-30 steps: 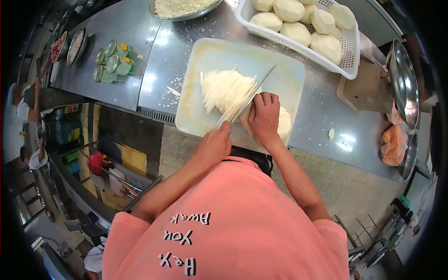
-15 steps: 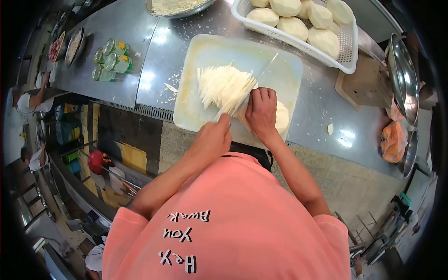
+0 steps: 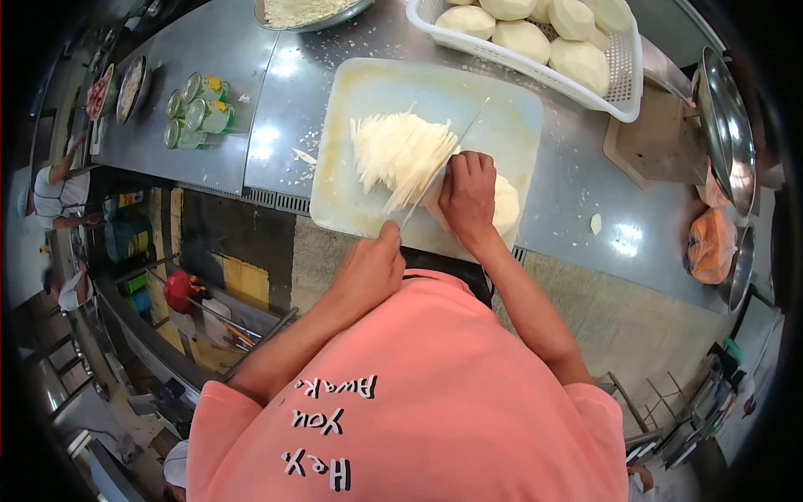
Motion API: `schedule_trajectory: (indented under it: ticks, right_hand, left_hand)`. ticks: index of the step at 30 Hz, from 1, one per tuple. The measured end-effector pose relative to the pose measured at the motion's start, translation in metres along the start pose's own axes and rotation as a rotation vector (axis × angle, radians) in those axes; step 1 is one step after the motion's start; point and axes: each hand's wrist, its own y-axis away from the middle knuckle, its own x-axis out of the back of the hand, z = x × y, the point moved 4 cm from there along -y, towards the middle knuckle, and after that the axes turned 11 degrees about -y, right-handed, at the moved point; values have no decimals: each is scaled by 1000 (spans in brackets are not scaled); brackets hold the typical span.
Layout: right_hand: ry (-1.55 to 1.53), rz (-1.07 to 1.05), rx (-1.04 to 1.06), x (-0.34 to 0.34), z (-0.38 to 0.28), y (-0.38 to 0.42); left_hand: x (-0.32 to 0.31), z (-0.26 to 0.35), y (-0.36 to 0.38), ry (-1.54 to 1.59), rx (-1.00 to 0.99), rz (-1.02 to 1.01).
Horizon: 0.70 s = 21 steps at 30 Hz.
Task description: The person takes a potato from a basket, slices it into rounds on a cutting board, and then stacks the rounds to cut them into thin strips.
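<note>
My left hand (image 3: 368, 266) is closed round the handle of a knife (image 3: 473, 122), whose blade slants up and right across the cutting board (image 3: 347, 92). Curled fingers of my right hand (image 3: 468, 188) press on a pale vegetable piece, mostly hidden beneath them, just right of the blade. Left of the blade lies a heap of thin white shreds (image 3: 397, 151). A peeled pale chunk (image 3: 505, 205) rests on the board beside my right hand's outer edge.
A white basket (image 3: 623, 79) of peeled vegetables stands behind the board. Several cans (image 3: 209, 116) and a metal bowl of shreds (image 3: 322, 18) stand to the left and back. Metal bowls (image 3: 729, 125) and an orange bag (image 3: 711, 245) are at the right. A person (image 3: 60, 191) is at the far left.
My left hand has moved slightly left and down with the knife handle. More of the blade shows. My right hand has hardly moved. The view has shifted a little.
</note>
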Motion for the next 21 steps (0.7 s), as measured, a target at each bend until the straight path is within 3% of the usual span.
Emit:
schedule_trajectory:
  ticks: [2,6,8,12,14,21]
  right_hand:
    - [-3,-28,-32,-1,0,-1]
    - [-24,-50,-7,-2,-1,-3]
    - [11,-20,-18,-1,-2,-2]
    - [-4,-25,-10,-2,0,0]
    - [-9,-9,-19,-2,2,0]
    - [-111,-42,-41,16,2,7]
  left_hand:
    - [-38,-24,-29,-90,-26,108]
    - [-6,-6,-30,-8,-56,134]
    - [12,4,-4,63,2,5]
    - [-33,-25,-9,-118,48,24]
    - [-36,-23,-28,-51,-56,158]
    - [-29,-39,-42,-21,-165,195]
